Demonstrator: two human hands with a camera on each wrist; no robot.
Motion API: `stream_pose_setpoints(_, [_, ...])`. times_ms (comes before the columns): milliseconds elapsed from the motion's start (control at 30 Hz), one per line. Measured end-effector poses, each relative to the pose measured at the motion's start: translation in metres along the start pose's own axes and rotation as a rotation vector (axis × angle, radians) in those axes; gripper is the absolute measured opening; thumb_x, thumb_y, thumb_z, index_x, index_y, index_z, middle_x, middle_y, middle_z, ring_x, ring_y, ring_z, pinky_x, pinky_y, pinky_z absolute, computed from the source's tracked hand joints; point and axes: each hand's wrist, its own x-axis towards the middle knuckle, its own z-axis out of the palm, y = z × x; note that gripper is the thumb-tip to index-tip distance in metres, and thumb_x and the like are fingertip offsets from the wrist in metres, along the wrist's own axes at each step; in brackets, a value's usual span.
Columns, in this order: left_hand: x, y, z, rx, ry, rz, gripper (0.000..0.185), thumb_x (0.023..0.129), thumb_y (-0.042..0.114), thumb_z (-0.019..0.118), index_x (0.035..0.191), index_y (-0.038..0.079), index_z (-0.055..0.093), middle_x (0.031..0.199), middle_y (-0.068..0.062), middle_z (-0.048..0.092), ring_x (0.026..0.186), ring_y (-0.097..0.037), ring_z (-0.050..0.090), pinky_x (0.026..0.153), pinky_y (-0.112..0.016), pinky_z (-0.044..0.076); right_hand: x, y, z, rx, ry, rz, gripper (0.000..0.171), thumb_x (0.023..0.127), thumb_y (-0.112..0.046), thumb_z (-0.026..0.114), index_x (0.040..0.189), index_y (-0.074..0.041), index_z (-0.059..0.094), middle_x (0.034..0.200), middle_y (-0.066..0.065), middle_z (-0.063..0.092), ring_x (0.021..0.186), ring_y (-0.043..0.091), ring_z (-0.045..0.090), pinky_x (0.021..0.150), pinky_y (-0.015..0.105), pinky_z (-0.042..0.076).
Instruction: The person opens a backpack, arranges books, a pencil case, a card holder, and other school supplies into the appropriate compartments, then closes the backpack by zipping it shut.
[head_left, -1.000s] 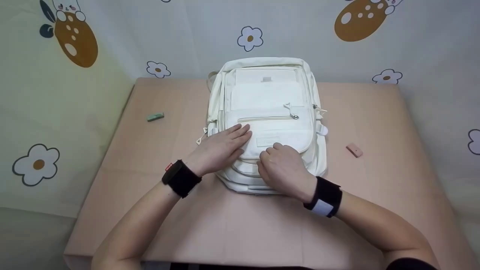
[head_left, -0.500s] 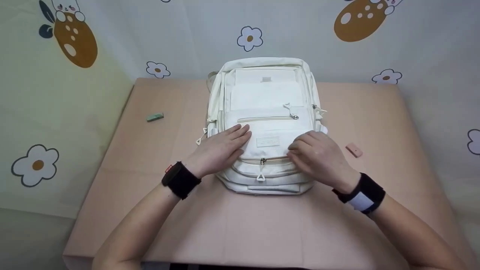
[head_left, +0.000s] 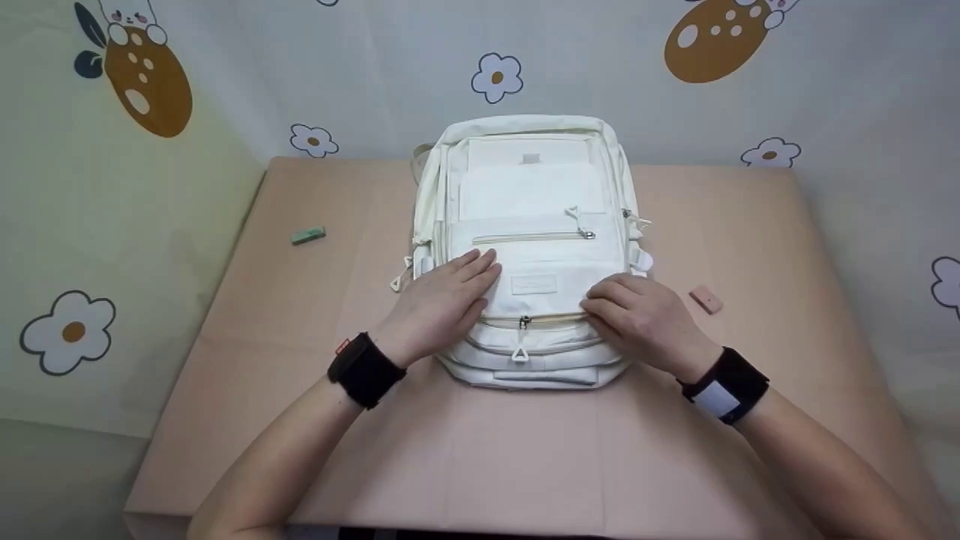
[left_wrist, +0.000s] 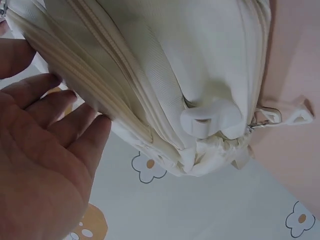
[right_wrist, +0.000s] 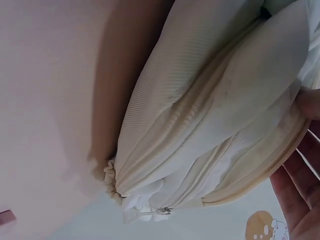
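Note:
A cream backpack (head_left: 536,187) lies on its back in the middle of the table, front side up. The left hand (head_left: 439,300) rests on the left of its front panel; in the left wrist view its fingers (left_wrist: 80,125) are fairly straight against the fabric. At the lower right of that panel, the right hand (head_left: 649,322) pinches the zippered edge of the front pocket. The right wrist view has the thumb (right_wrist: 310,104) on the pocket's inner side and the fingers (right_wrist: 295,195) outside. A zipper pull (head_left: 520,352) hangs at the pocket's partly opened mouth.
A small green block (head_left: 308,235) lies left of the backpack and a small pink block (head_left: 706,299) right of it. The pink-covered table (head_left: 525,457) meets a patterned curtain (head_left: 390,75) at the back.
The right hand has left the zipper pull near the pocket's middle and moved right to the pocket's edge, exposing the zipper pull. The left hand has stayed on the panel.

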Motion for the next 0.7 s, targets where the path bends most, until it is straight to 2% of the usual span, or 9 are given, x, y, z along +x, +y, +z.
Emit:
stream_pose_setpoints(67, [-0.001,0.008,0.001,0.014,0.106,0.015,0.037,0.102,0.018,0.06,0.136,0.006,0.063,0.142,-0.012,0.059,0.132,-0.028,0.054,0.107,-0.04,0.044,0.0,-0.001,0.002,-0.005,0.009,-0.005,0.014,0.088,-0.002,0.072,0.102,-0.005,0.076,0.1,0.004,0.07,0.092,0.025,0.066,0.076,0.038,0.056])
stream_pose_setpoints(133, [-0.003,0.019,0.003,0.031,0.212,0.034,0.021,0.098,0.02,0.065,0.114,0.007,0.072,0.114,-0.008,0.068,0.105,-0.026,0.064,0.088,-0.037,0.052,0.0,-0.001,0.003,-0.009,0.008,0.0,0.014,0.088,-0.002,0.072,0.101,-0.005,0.077,0.098,0.004,0.069,0.09,0.024,0.066,0.075,0.038,0.056])
stream_pose_setpoints(200, [-0.004,0.029,0.006,0.051,0.292,0.056,0.016,0.096,0.026,0.07,0.093,0.011,0.07,0.089,-0.002,0.063,0.08,-0.022,0.059,0.068,-0.034,0.049,0.0,-0.001,0.003,-0.012,0.005,0.009,0.013,0.089,-0.003,0.071,0.1,-0.005,0.077,0.097,0.004,0.069,0.089,0.024,0.066,0.073,0.038,0.056])
stream_pose_setpoints(267, [-0.006,0.038,0.009,0.075,0.329,0.07,0.026,0.094,0.034,0.072,0.082,0.013,0.066,0.076,0.002,0.057,0.067,-0.019,0.052,0.057,-0.033,0.042,0.0,-0.001,0.003,-0.013,0.005,0.017,0.012,0.089,-0.004,0.072,0.099,-0.005,0.077,0.097,0.004,0.069,0.089,0.024,0.065,0.072,0.038,0.056])
stream_pose_setpoints(367, [-0.006,0.048,0.016,0.128,0.332,0.065,0.037,0.093,0.046,0.073,0.077,0.013,0.064,0.069,0.003,0.054,0.061,-0.02,0.05,0.051,-0.033,0.04,0.001,-0.001,0.002,-0.016,0.003,0.024,0.011,0.089,-0.004,0.072,0.099,-0.006,0.077,0.096,0.003,0.069,0.087,0.023,0.065,0.071,0.038,0.055])
stream_pose_setpoints(467, [-0.005,0.054,0.023,0.176,0.303,0.035,0.04,0.091,0.048,0.074,0.076,0.013,0.064,0.067,0.002,0.055,0.06,-0.02,0.052,0.05,-0.034,0.04,0.001,-0.002,0.003,-0.019,0.001,0.027,0.011,0.089,-0.004,0.071,0.098,-0.006,0.077,0.096,0.003,0.068,0.087,0.023,0.065,0.071,0.037,0.055])
stream_pose_setpoints(600, [-0.005,0.058,0.026,0.198,0.273,0.016,0.033,0.09,0.039,0.077,0.075,0.013,0.064,0.068,0.001,0.056,0.061,-0.02,0.053,0.05,-0.033,0.041,0.001,-0.003,0.004,-0.022,0.005,0.025,0.011,0.089,-0.005,0.071,0.098,-0.006,0.077,0.095,0.003,0.068,0.087,0.023,0.064,0.071,0.037,0.055])
stream_pose_setpoints(700, [-0.006,0.059,0.027,0.206,0.281,0.026,0.024,0.09,0.027,0.075,0.075,0.013,0.064,0.069,0.001,0.058,0.062,-0.019,0.053,0.05,-0.033,0.042,0.001,-0.003,0.004,-0.022,0.01,0.024,0.01,0.089,-0.005,0.07,0.097,-0.006,0.077,0.095,0.003,0.068,0.087,0.023,0.064,0.071,0.037,0.055])
